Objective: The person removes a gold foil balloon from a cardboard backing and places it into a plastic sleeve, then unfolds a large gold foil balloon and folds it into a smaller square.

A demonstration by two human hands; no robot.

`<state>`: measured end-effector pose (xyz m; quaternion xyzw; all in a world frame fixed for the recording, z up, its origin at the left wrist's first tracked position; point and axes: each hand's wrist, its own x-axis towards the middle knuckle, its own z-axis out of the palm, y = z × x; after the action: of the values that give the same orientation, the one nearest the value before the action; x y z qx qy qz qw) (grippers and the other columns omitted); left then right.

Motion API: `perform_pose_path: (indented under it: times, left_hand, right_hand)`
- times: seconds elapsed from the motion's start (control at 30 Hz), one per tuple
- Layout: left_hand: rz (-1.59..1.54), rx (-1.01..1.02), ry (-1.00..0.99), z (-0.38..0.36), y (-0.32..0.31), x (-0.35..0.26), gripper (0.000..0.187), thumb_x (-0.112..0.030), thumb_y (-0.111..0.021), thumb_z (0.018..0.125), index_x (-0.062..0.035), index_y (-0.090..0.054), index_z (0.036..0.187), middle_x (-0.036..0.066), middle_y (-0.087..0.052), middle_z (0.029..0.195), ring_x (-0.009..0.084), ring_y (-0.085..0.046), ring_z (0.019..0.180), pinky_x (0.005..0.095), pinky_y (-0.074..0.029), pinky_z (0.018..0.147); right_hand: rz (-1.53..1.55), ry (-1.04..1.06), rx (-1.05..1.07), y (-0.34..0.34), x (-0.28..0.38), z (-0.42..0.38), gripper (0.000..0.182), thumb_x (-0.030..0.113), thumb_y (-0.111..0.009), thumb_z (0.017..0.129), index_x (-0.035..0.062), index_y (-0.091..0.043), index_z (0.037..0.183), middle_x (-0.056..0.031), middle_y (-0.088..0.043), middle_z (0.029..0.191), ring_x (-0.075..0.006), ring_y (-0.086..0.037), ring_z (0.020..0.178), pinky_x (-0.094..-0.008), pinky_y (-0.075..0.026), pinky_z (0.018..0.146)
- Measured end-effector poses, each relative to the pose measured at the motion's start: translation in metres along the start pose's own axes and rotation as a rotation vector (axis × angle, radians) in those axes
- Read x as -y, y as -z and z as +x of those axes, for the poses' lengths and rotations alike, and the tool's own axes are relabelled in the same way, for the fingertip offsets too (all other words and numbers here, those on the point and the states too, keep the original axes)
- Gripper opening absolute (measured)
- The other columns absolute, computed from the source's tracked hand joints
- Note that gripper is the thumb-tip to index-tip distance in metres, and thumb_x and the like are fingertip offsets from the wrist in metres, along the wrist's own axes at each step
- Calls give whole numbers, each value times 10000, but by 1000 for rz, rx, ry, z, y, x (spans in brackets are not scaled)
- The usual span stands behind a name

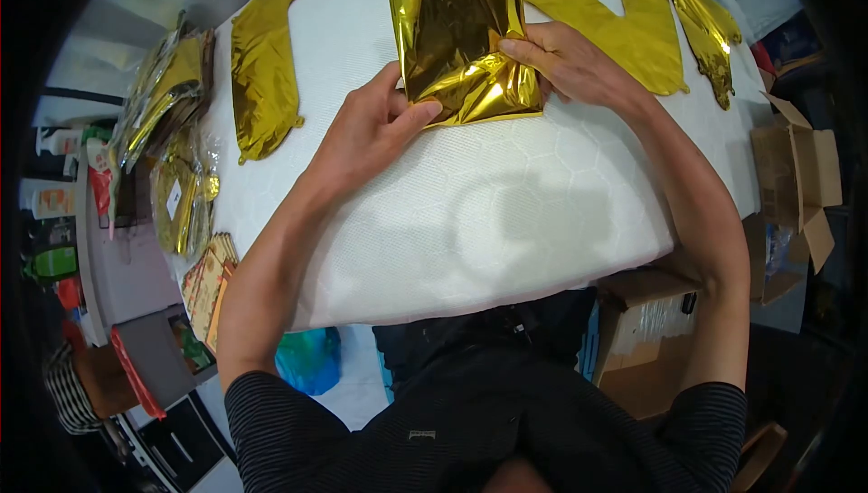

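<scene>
A shiny gold foil balloon, flat and folded into a rough rectangle, is held up above the white table at the top middle. My left hand grips its lower left corner, thumb on the front and fingers behind. On the right edge, my right hand pinches the foil between thumb and fingers. Creases run across its lower part. Another flat gold balloon lies to the left on the table. To the right lie a gold balloon with a triangular hole and a narrow gold foil piece.
The white cloth-covered table curves in front of me. Packaged gold foil and patterned paper packets sit along its left edge. An open cardboard box stands at the right; another box is below the table edge.
</scene>
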<state>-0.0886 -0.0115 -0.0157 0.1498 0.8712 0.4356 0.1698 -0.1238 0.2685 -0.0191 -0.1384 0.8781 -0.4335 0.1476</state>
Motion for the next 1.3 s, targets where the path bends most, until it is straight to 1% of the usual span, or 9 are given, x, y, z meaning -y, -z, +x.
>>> perform_pose_path:
  times: [0.07, 0.13, 0.37, 0.47, 0.57, 0.67, 0.9, 1.1, 1.3]
  left_hand:
    - [-89, -37, -19, 0, -3, 8, 536, -171, -762, 946, -11, -525, 1400, 28, -627, 689, 103, -522, 628, 287, -458, 652]
    - [-121, -45, -34, 2, -6, 15, 565, -175, -765, 943, -8, -512, 1420, 37, -656, 715, 104, -559, 651, 284, -473, 672]
    - [-138, -130, -59, 2, -12, 13, 709, -159, -799, 902, 31, -444, 1486, 91, -769, 867, 112, -695, 790, 277, -525, 772]
    - [-97, -193, -117, -1, -15, 12, 727, -151, -796, 903, 31, -426, 1502, 56, -731, 799, 104, -661, 743, 277, -520, 752]
    - [-67, -190, -134, 0, -13, 18, 732, -147, -792, 903, 29, -420, 1509, 18, -661, 728, 100, -612, 696, 278, -509, 739]
    - [-54, -207, -129, -2, -13, 13, 727, -124, -778, 903, 30, -412, 1512, 2, -594, 693, 91, -563, 671, 269, -496, 725]
    - [-41, -218, -126, 0, -15, 21, 716, -88, -752, 900, 29, -400, 1512, 27, -602, 717, 95, -564, 683, 254, -491, 715]
    - [96, -292, -188, -7, -25, 7, 698, -63, -727, 910, 24, -380, 1509, 67, -641, 740, 157, -620, 683, 317, -532, 711]
    - [233, -367, -206, -11, -31, 6, 725, -41, -737, 894, 0, -361, 1512, 123, -682, 841, 238, -692, 773, 360, -569, 750]
  right_hand:
    - [-23, -28, 13, 1, -2, 4, 492, 462, -501, 1069, 13, -662, 951, -64, -671, 723, -153, -671, 613, -310, -517, 526]
    - [-96, -68, 10, 0, -3, 8, 481, 465, -510, 1064, 23, -658, 944, -60, -665, 706, -139, -662, 606, -298, -497, 488]
    - [-67, -85, 0, -2, 0, 7, 468, 439, -509, 1064, 18, -656, 920, -65, -660, 695, -137, -656, 596, -303, -512, 497]
    - [-48, -83, 28, -1, 0, 7, 452, 417, -512, 1063, 15, -660, 920, -67, -666, 704, -140, -671, 610, -304, -521, 506]
    - [-56, -114, 28, -2, 3, 7, 469, 446, -512, 1072, 24, -666, 938, -25, -641, 722, -107, -634, 606, -281, -498, 481]
    - [-46, -105, 10, -3, 5, 6, 442, 394, -518, 1063, 2, -672, 929, -74, -679, 714, -145, -691, 625, -303, -522, 507]
    - [-84, -101, 28, -3, -1, 10, 463, 438, -504, 1068, 24, -660, 932, -35, -650, 720, -120, -637, 596, -285, -518, 491]
    - [-107, -95, 37, -4, 5, 10, 442, 403, -502, 1075, 26, -648, 896, -40, -623, 665, -127, -624, 574, -291, -492, 473]
    - [-140, -91, 36, -6, 1, 14, 446, 391, -498, 1088, 20, -640, 884, -50, -608, 638, -140, -606, 535, -303, -487, 465]
